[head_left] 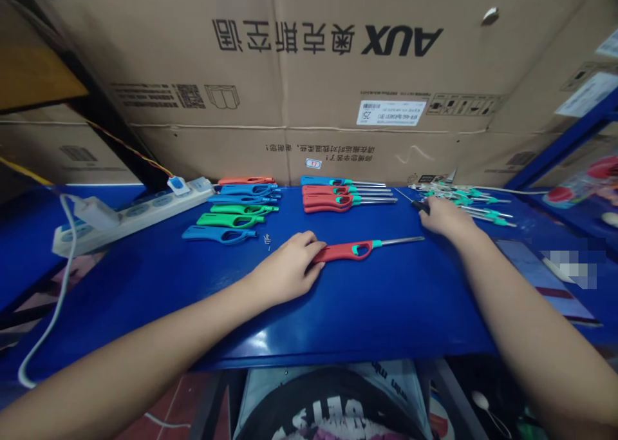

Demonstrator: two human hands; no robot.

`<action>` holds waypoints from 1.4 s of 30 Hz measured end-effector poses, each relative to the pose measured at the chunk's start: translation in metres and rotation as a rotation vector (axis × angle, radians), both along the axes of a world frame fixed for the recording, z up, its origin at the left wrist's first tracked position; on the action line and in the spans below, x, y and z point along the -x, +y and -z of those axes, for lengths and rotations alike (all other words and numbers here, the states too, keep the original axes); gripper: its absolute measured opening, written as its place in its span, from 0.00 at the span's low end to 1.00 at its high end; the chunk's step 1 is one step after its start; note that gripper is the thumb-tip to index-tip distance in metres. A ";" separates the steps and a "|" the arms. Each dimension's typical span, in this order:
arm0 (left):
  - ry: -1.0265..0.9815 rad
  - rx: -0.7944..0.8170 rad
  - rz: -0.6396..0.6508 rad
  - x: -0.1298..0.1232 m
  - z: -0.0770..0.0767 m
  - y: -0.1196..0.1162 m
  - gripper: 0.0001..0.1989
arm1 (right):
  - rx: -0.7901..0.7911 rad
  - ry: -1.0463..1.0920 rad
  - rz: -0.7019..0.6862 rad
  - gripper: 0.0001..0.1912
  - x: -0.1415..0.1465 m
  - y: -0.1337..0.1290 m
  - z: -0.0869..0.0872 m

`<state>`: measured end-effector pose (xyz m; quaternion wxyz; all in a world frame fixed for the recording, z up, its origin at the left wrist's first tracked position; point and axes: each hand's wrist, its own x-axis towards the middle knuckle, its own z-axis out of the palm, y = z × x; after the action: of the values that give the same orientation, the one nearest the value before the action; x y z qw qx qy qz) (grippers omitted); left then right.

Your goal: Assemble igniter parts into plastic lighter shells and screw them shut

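A red gas lighter (338,253) with a teal trigger and a long metal tube lies on the blue table, its tube pointing right. My left hand (292,266) grips its handle end between thumb and fingers. At the back right, my right hand (447,218) is closed around the black handle of a screwdriver (421,205), whose thin shaft points left and away. Just beyond that hand is a pile of metal lighter tubes (483,198) with teal parts. A few small screws (267,239) lie near my left hand. My palms are hidden.
Several red and blue lighters with tubes (328,201) lie at the back middle. Left of them are several orange, blue and green lighter handles (232,220). A white power strip (140,211) sits at the left. Cardboard (309,73) stands behind; a flat sheet (545,279) lies right.
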<state>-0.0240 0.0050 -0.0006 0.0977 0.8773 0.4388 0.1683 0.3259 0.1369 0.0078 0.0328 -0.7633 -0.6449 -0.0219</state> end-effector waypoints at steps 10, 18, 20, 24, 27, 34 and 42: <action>0.160 0.001 -0.013 -0.014 -0.009 -0.018 0.13 | -0.720 0.862 -0.365 0.18 0.076 -0.044 -0.027; 0.226 -0.065 0.068 -0.017 -0.009 -0.024 0.13 | -0.089 1.024 -0.933 0.11 0.162 -0.082 -0.001; 0.199 -0.077 0.077 -0.015 -0.008 -0.024 0.14 | -0.058 1.010 -0.956 0.12 0.169 -0.080 0.003; 0.180 -0.075 0.077 -0.013 -0.008 -0.024 0.14 | -0.062 1.038 -0.956 0.11 0.175 -0.078 0.007; 0.167 -0.054 0.068 -0.013 -0.008 -0.024 0.15 | -0.073 1.180 -0.825 0.12 0.175 -0.080 0.005; -0.026 0.010 0.136 -0.012 0.005 -0.019 0.21 | -0.085 1.931 -0.313 0.20 0.159 -0.074 -0.019; -0.296 0.095 0.113 -0.016 0.016 -0.009 0.22 | -0.067 2.106 -0.059 0.23 0.136 -0.061 -0.030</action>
<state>-0.0082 -0.0039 -0.0171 0.2119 0.8606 0.3770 0.2691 0.1898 0.0762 0.0378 0.5979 -0.3794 -0.3081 0.6353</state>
